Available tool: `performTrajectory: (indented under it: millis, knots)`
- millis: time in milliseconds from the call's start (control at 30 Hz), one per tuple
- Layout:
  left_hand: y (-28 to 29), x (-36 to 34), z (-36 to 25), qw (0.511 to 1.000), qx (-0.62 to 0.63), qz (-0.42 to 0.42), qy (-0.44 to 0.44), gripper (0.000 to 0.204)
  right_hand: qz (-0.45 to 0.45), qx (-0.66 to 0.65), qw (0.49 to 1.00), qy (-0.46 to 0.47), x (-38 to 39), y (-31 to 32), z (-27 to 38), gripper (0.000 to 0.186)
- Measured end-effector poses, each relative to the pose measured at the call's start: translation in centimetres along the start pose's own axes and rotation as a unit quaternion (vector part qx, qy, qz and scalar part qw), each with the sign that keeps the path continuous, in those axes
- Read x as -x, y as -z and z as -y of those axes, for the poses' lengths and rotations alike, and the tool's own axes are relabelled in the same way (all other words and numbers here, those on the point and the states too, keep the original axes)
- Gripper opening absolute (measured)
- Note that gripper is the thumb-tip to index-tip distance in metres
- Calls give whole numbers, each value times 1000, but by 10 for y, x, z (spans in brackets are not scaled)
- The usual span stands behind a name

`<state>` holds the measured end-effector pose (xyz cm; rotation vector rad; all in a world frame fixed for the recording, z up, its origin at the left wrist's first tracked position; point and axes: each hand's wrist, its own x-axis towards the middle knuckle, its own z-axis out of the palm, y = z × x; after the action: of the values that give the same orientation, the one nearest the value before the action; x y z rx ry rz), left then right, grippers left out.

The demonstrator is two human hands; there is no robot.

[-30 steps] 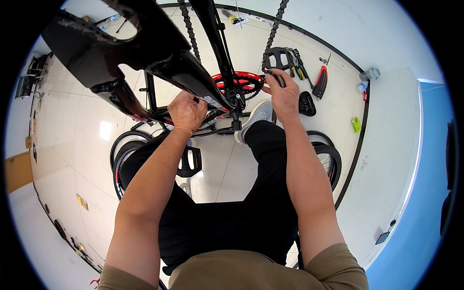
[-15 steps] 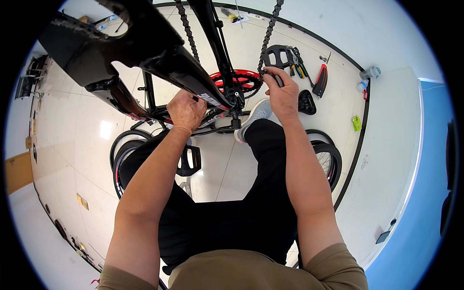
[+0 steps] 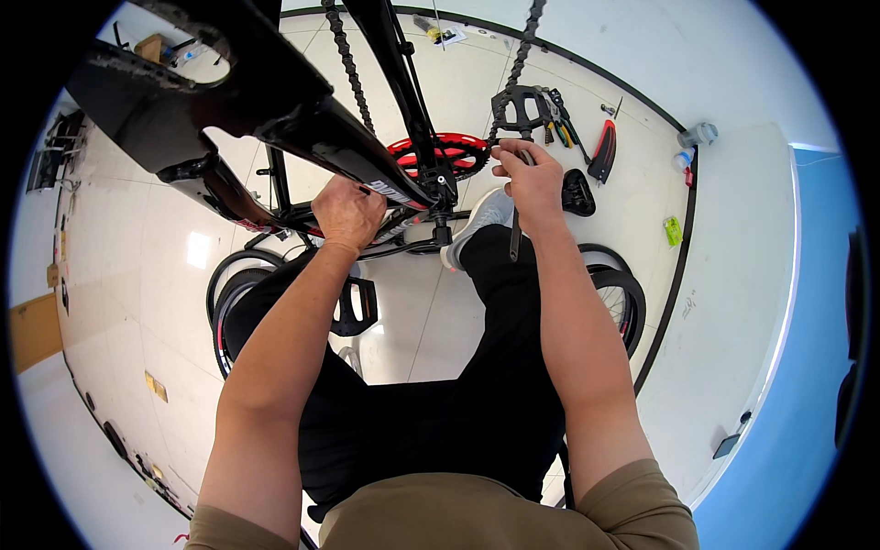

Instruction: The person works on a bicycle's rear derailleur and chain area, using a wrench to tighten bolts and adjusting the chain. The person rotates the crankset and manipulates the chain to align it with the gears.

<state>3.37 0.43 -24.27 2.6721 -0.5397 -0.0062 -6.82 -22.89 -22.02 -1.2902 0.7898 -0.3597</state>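
Observation:
A black bicycle frame [image 3: 302, 137] slants from the upper left towards the middle. My left hand [image 3: 349, 214] is closed round the frame near its lower end, the fingers partly hidden. My right hand [image 3: 533, 183] pinches a slim dark wrench-like bar [image 3: 515, 240], which hangs below the palm; its upper end is hidden by the fingers. The fingertips are right of the red chainring [image 3: 466, 142], close to the chain [image 3: 522, 50]. Just beyond that hand is a black pedal [image 3: 521, 108]. A second pedal [image 3: 356, 307] is beneath my left forearm.
My shoe [image 3: 486, 220] is on the tiled floor beside the chainring. Detached wheels lie left [image 3: 225, 302] and right [image 3: 628, 307] of my legs. Hand tools [image 3: 566, 124], a red-and-black saw-like tool [image 3: 602, 151] and a black part [image 3: 578, 192] lie to the right.
My right hand has turned and dropped slightly, bringing the dark bar into view below it. My left hand keeps its hold on the frame. The view has shifted a little.

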Motion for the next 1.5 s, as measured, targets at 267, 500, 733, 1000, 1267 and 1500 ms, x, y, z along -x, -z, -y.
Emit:
performTrajectory:
  millis: [267,500,733,1000,1267,1500]
  knots:
    - [2,-1,-3,1000,-3,20,0,34,10,106,991,79,-11,-1,-23,22]
    - [7,1,-4,999,29,19,-2,34,-44,128,983,124,-9,-11,-22,34]
    - [4,2,-5,997,74,-10,-18,36,-46,8,989,139,2,-16,-4,21]
    - [13,2,-14,991,119,49,44,37,-203,131,960,142,-19,-13,-25,12]
    - [4,0,-5,994,106,29,17,38,-173,138,975,30,-37,-8,-51,16]
    - [3,0,-2,998,47,39,0,38,-155,126,980,7,-42,-17,-77,21]
